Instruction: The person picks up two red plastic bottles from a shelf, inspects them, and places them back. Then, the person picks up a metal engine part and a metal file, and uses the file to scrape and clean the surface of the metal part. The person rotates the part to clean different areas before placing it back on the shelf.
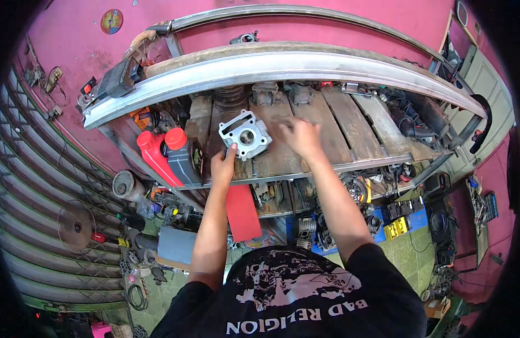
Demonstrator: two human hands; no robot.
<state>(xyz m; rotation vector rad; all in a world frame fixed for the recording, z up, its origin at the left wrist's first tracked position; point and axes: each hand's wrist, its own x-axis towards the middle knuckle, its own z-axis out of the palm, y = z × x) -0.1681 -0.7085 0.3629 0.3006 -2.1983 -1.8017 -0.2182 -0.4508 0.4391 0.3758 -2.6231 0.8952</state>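
A silver-grey motorcycle cylinder block with a round bore and a slot along one side sits over the wooden planks of the shelf. My left hand grips its near left edge, the thumb lying on the flat face and the other fingers hidden below. To the right of the block, apart from it, hovers my right hand. Its fingers are partly bent and smeared by motion, so I cannot make out anything in them.
Left of the block stand a red bottle and a black bottle with a red cap. A metal rail crosses behind, with several engine parts beneath it. A power tool lies right. Below hangs a red panel.
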